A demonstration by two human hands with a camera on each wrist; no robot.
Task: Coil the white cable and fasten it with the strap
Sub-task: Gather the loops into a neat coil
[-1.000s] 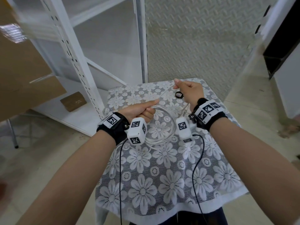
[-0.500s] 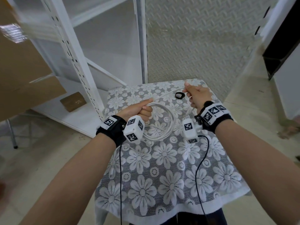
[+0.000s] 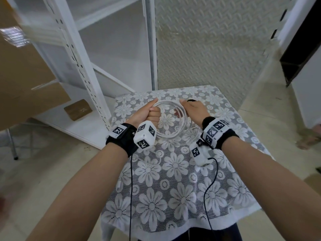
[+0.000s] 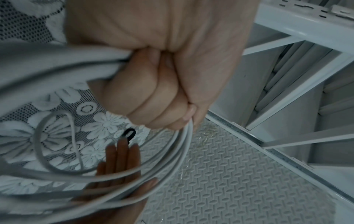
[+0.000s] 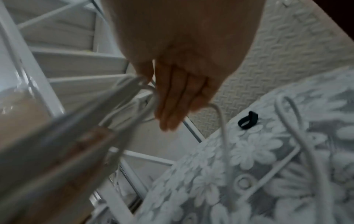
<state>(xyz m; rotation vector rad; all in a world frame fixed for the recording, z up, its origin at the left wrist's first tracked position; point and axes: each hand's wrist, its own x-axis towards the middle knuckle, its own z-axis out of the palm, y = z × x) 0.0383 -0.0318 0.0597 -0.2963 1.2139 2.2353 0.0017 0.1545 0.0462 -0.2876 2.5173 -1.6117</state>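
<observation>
The white cable point(image 3: 175, 129) lies in several loops over the floral tablecloth point(image 3: 173, 197). My left hand point(image 3: 152, 113) grips the coil's left side in a closed fist, clearly shown in the left wrist view point(image 4: 162, 98). My right hand point(image 3: 189, 106) is at the coil's right side with straight fingers point(image 5: 172, 106); the loops point(image 4: 172, 153) run across its palm. The black strap point(image 5: 248, 120) lies as a small loop on the cloth just beyond my right fingertips, half hidden in the head view point(image 3: 192, 100). A loose cable tail point(image 3: 157, 158) trails toward the near left.
A white metal shelf rack point(image 3: 78, 58) stands left of the table, with a small cardboard box point(image 3: 78, 109) on its bottom shelf. A big cardboard box point(image 3: 20, 75) is at far left. A textured wall panel point(image 3: 208, 49) rises behind the table.
My right hand swung left from the far right of the table to the coil and its fingers straightened. My left hand shifted farther up the table with the coil, which has gained a loop.
</observation>
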